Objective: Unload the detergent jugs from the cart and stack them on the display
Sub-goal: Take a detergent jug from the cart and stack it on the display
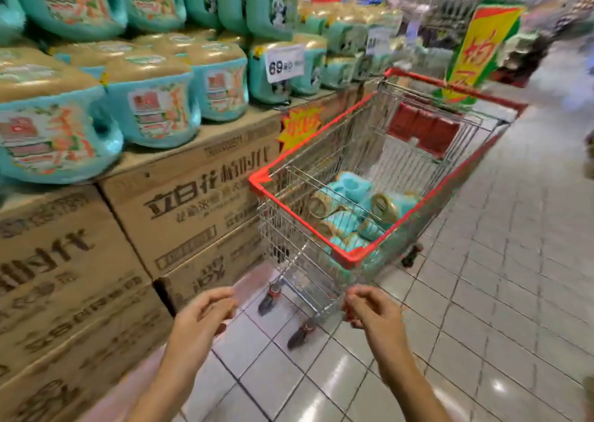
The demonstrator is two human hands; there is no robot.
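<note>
— Teal plastic everywhere: where are the jugs that count?
— A handful of detergent jugs (353, 209) lie on their sides at the bottom of the cart (324, 232), at its near end, gold caps pointing various ways. The frame is blurred, so I cannot give a firm count.
— And the cart itself?
— Wire basket with a red rim, standing on the pale tiled floor (501, 277) just beside the display (199, 177). Its red child-seat flap (424, 129) sits at the far end.
— What is the display made of?
— Brown cardboard cartons (64, 277) printed with dark characters, stacked in tiers. On top stand rows of teal jugs with tan caps (151, 100), and more sit higher up on a second level. A white price tag (284, 63) reading 69 hangs among them.
— The hands?
— Both bare and low in front of the cart, touching nothing. The left hand (205, 312) has its fingers loosely curled, with nothing in it. The right hand (373, 309) is likewise half-curled, fingertips drawn in toward the thumb, holding nothing.
</note>
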